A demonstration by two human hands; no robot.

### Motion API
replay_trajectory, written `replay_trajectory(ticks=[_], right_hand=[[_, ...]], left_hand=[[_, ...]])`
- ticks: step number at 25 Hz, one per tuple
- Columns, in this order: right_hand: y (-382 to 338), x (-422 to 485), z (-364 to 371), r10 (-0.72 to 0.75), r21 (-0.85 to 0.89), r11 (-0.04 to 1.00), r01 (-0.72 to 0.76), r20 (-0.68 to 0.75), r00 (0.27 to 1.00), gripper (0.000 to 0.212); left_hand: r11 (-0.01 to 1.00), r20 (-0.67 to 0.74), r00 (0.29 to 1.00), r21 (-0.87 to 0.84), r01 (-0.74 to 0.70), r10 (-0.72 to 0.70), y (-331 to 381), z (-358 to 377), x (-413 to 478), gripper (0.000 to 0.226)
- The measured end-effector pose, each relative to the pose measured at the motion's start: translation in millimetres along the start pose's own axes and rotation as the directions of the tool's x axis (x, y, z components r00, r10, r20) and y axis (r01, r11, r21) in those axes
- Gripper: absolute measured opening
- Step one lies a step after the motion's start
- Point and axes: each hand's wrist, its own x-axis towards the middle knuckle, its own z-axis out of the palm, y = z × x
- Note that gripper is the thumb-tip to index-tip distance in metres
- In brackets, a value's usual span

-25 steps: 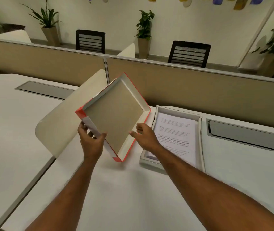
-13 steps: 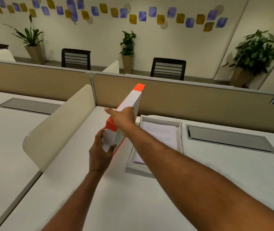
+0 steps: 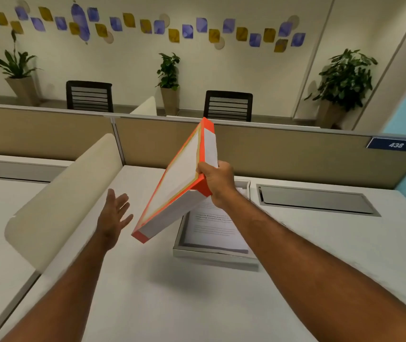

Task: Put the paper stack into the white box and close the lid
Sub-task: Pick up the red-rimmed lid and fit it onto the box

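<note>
Partly hidden: the white box (image 3: 215,254), centre-right of frame, has its far end covered by the lid (image 3: 177,186) and the right hand (image 3: 218,181); only its near wall and part of the left wall show. Print on the paper stack (image 3: 214,230) inside is too blurred to read. Both forearms are cut off by the bottom edge.

Edges and room: the desk (image 3: 172,304) is bare in the lower centre and to the right of the box. A cream divider panel (image 3: 68,193) stands at left-centre; a tan partition (image 3: 283,156) closes the far side.

Contents: the paper stack lies flat in the open box.

Hands: the right hand grips the lid's orange corner, the lid tilted steeply above the box, white top facing left. The left hand (image 3: 114,215) is empty, fingers spread, just beside the lid's low corner, not touching.
</note>
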Motion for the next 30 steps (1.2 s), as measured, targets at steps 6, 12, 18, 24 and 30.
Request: replay_trajectory(ticks=[6, 12, 18, 24, 30], right_hand=[[19, 7, -47, 0.039, 0.061, 0.997, -0.04, 0.012, 0.999, 0.043], [32, 25, -87, 0.056, 0.084, 0.995, -0.055, -0.008, 0.998, 0.036], [52, 46, -121, 0.125, -0.02, 0.992, -0.124, 0.024, 0.992, 0.023], [83, 57, -151, 0.147, -0.07, 0.987, -0.144, 0.041, 0.988, 0.046], [117, 57, -169, 0.212, -0.115, 0.971, -0.211, -0.002, 0.977, 0.032]], left_hand=[[0.975, 0.161, 0.963, 0.085, 0.205, -0.217, -25, 43, 11, 0.073], [0.942, 0.304, 0.894, 0.17, 0.29, -0.33, -48, 52, 21, 0.041], [0.967, 0.245, 0.936, 0.049, 0.248, -0.253, -38, 82, 42, 0.031], [0.957, 0.261, 0.928, 0.182, 0.224, -0.267, -30, 106, 64, 0.029], [0.939, 0.303, 0.902, 0.253, 0.235, -0.308, -47, 118, 70, 0.031]])
